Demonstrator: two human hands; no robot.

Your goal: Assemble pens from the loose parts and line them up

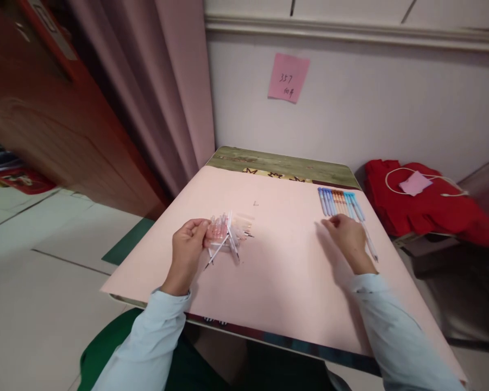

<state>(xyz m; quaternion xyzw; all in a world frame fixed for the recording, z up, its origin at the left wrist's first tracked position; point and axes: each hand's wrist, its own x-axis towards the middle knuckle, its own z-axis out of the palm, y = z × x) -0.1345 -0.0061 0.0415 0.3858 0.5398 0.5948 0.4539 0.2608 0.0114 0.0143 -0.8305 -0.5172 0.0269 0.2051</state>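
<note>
My left hand (190, 234) is closed at the near end of a cluster of clear pink pens (219, 227), thumb on top. Thin white pen refills (217, 252) with dark tips lie crossed over and beside this pile. Some pieces at its right side are blurred. Over at the right, my right hand (348, 234) hovers just below a neat row of pens (337, 202) in violet, orange-brown and light blue. Its thumb and forefinger are pinched together; whether anything is between them is hidden. A pale pen (370, 243) lies slanted beside the right wrist, partly behind it.
A pale pink sheet (277, 288) covers most of the table. Past its far edge shows a green wood-patterned strip (285, 160). Red cloth (407, 209) with a white cable lies off the right side. A pink note (288, 78) sticks to the wall; a curtain (175, 81) hangs left.
</note>
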